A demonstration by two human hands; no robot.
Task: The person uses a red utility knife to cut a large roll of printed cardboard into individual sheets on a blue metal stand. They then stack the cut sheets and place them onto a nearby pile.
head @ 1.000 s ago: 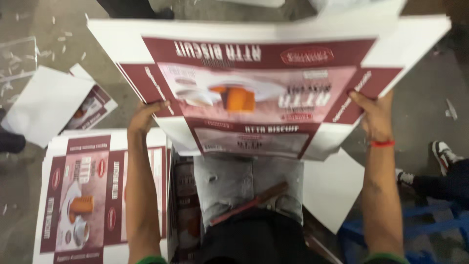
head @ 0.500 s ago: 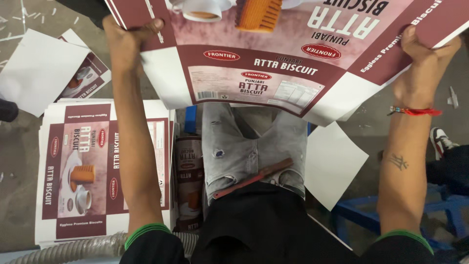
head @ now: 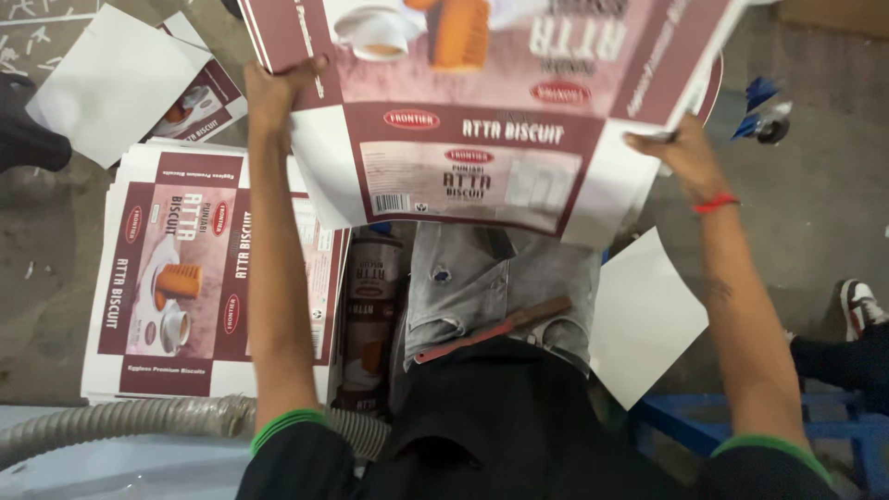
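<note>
I hold up a large flat printed carton sheet (head: 482, 111), maroon and white with a picture of biscuits and a cup. My left hand (head: 273, 88) grips its left edge. My right hand (head: 676, 153), with a red band at the wrist, holds its right edge near a white flap. The sheet hangs over my lap, above my grey jeans (head: 500, 287). A red-handled tool (head: 491, 329) lies across my thighs.
A stack of the same flat cartons (head: 185, 278) lies on the floor at my left, with loose white sheets (head: 111, 83) beyond. A grey ribbed hose (head: 120, 426) runs along the lower left. Another white sheet (head: 648, 315) lies at right, near another person's shoe (head: 857, 306).
The carton sheet has moved toward me and to the right, now partly out of the top of the view. My right hand has shifted lower along its right edge.
</note>
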